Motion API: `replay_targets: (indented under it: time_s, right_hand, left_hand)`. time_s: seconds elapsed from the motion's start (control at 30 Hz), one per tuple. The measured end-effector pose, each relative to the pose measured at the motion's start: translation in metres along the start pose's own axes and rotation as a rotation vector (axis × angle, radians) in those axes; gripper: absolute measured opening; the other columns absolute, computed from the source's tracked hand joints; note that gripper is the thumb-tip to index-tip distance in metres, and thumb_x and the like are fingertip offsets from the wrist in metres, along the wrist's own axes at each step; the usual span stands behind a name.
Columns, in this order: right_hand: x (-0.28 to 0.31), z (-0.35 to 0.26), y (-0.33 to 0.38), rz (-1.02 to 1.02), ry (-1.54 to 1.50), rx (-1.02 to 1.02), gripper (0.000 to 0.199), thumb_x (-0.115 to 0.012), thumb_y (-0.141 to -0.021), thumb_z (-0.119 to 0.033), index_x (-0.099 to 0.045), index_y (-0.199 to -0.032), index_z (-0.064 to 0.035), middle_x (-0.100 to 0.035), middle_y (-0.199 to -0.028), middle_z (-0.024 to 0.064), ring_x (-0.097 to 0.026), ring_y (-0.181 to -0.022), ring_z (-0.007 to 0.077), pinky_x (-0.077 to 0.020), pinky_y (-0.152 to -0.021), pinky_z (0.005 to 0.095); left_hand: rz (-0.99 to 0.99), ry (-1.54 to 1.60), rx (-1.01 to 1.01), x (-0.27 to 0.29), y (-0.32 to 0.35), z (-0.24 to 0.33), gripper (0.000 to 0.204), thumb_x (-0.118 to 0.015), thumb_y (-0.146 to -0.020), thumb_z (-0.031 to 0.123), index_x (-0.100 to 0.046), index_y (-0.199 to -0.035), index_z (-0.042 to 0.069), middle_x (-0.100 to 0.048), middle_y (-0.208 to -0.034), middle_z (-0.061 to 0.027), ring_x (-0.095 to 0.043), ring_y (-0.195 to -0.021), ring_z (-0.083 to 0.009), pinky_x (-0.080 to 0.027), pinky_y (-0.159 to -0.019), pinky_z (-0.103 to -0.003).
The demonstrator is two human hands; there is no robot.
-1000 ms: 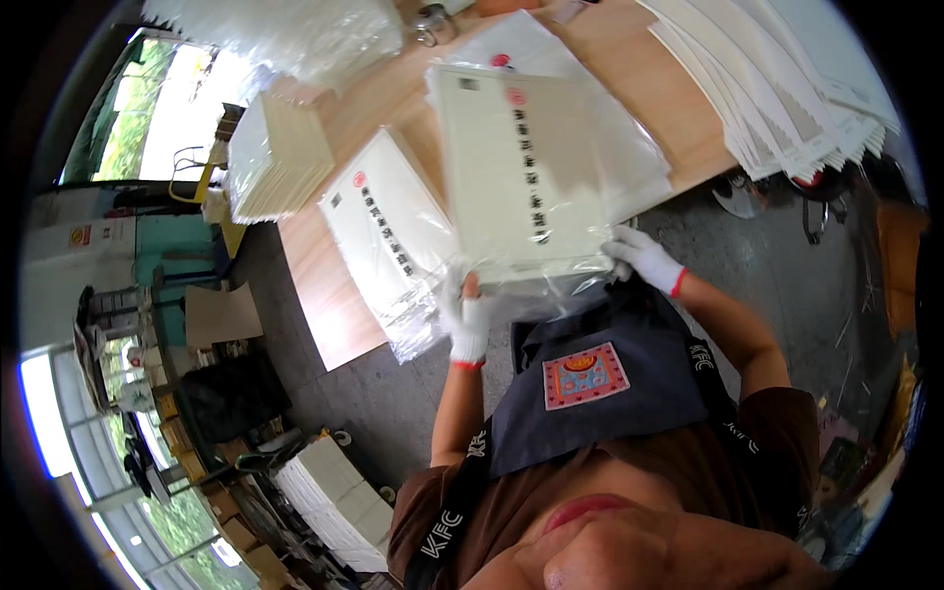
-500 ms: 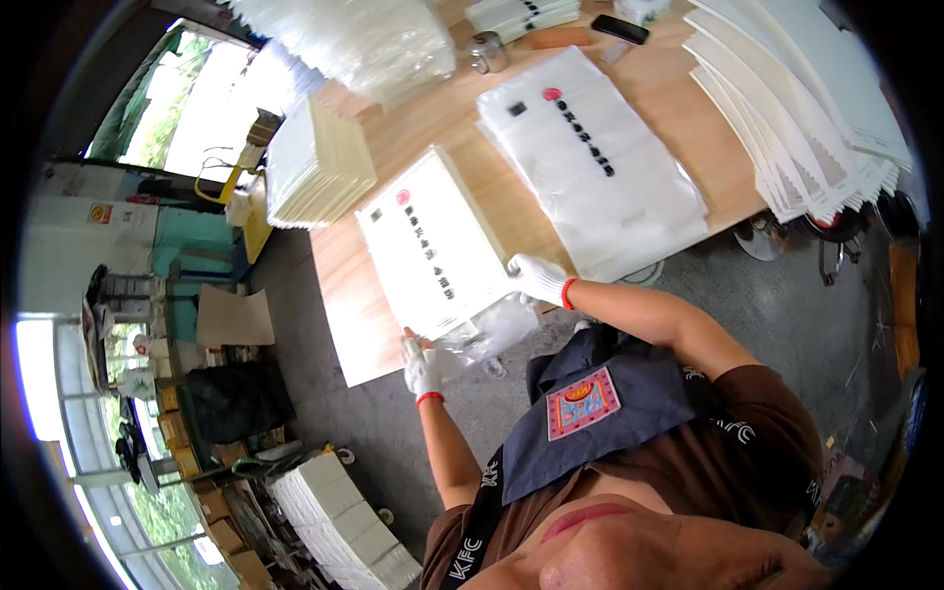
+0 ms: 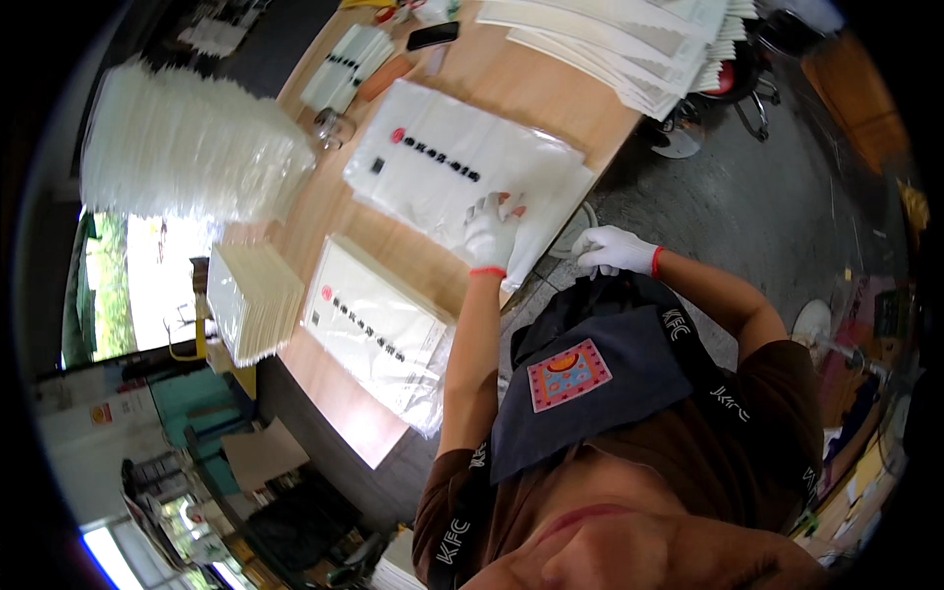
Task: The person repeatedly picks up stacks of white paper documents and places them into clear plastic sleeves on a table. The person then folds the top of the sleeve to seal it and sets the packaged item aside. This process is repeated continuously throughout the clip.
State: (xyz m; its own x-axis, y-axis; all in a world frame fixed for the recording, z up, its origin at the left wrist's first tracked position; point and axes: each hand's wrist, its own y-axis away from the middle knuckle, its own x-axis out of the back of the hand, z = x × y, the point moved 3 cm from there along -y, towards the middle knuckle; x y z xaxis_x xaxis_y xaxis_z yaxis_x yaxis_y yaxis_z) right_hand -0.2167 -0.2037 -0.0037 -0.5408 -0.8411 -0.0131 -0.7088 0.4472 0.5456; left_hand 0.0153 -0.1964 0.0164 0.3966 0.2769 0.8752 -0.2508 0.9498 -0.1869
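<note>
My left hand (image 3: 491, 234), in a white glove with a red cuff and a few bare fingertips, is over the near part of a stack of clear plastic bags (image 3: 531, 147). Its fingers are spread and nothing shows in them. The bags carry a red mark and black print. My right hand (image 3: 615, 251), gloved the same way, hovers off the table's near edge above my dark apron (image 3: 615, 369). Its fingers bend loosely, with no object visible in them. Left of my left forearm lies a pile of printed white sheets (image 3: 369, 329), partly wrapped in clear plastic.
A block of cream sheets (image 3: 254, 300) sits at the table's left edge, with a tall plastic-wrapped stack (image 3: 187, 147) behind it. Fanned white sheets (image 3: 619, 49) lie at the far right. A glass jar (image 3: 332, 128), a phone (image 3: 433, 35) and a small bundle (image 3: 346, 67) are farther back.
Both hands have left the printed pile. My left hand has moved right onto the bag stack; my right hand has moved off the table's edge. The view has turned toward the right.
</note>
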Motion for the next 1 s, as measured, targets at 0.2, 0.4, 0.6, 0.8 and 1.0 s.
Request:
replay_targets:
  time_s: [0.2, 0.4, 0.6, 0.8, 1.0]
  right_hand:
    - [0.014, 0.028, 0.009, 0.103, -0.196, 0.023, 0.025, -0.061, -0.084, -0.020, -0.056, -0.103, -0.0053, -0.063, -0.079, 0.0023, -0.052, -0.056, 0.0072, -0.0422, -0.048, 0.0222]
    - [0.015, -0.024, -0.071, 0.136, -0.239, 0.319, 0.026, -0.058, -0.088, -0.032, -0.059, -0.100, -0.0080, -0.062, -0.076, 0.0030, -0.056, -0.057, 0.0103, -0.0451, -0.049, 0.0255]
    - [-0.004, -0.085, -0.121, 0.239, -0.378, 0.242, 0.039, -0.050, -0.089, -0.046, -0.062, -0.096, -0.0094, -0.065, -0.080, 0.0062, -0.063, -0.066, 0.0191, -0.0520, -0.063, 0.0342]
    - [0.047, -0.040, -0.089, 0.424, 0.444, 0.260, 0.027, -0.046, -0.093, -0.030, -0.061, -0.087, -0.0079, -0.064, -0.091, 0.0077, -0.062, -0.070, 0.0160, -0.0500, -0.057, 0.0289]
    - [0.001, -0.068, -0.108, 0.005, -0.349, 0.281, 0.032, -0.058, -0.088, -0.038, -0.062, -0.101, -0.0085, -0.062, -0.094, 0.0005, -0.057, -0.078, 0.0113, -0.0474, -0.068, 0.0239]
  left_hand:
    - [-0.193, 0.123, 0.124, -0.038, -0.023, -0.016, 0.016, -0.061, -0.079, 0.022, -0.067, -0.084, 0.008, -0.064, -0.088, -0.0137, -0.059, -0.087, -0.0309, -0.045, -0.077, -0.039]
    - [-0.271, 0.454, 0.074, -0.008, -0.045, -0.009, 0.020, -0.052, -0.086, 0.012, -0.062, -0.095, -0.003, -0.065, -0.086, -0.0111, -0.060, -0.080, -0.0192, -0.046, -0.073, -0.030]
    - [0.042, 0.670, 0.093, 0.029, -0.066, -0.036, 0.015, -0.056, -0.090, 0.013, -0.057, -0.101, 0.002, -0.062, -0.078, -0.0071, -0.059, -0.076, -0.0114, -0.046, -0.069, -0.026]
    - [0.051, 0.904, 0.168, 0.083, -0.083, -0.037, 0.015, -0.060, -0.087, 0.010, -0.057, -0.100, 0.002, -0.063, -0.076, -0.0067, -0.060, -0.065, -0.0119, -0.048, -0.060, -0.023]
    - [-0.183, 0.843, 0.302, 0.044, -0.066, -0.018, 0.030, -0.071, -0.078, 0.012, -0.056, -0.102, 0.003, -0.065, -0.079, -0.0040, -0.056, -0.066, -0.0099, -0.044, -0.061, -0.023]
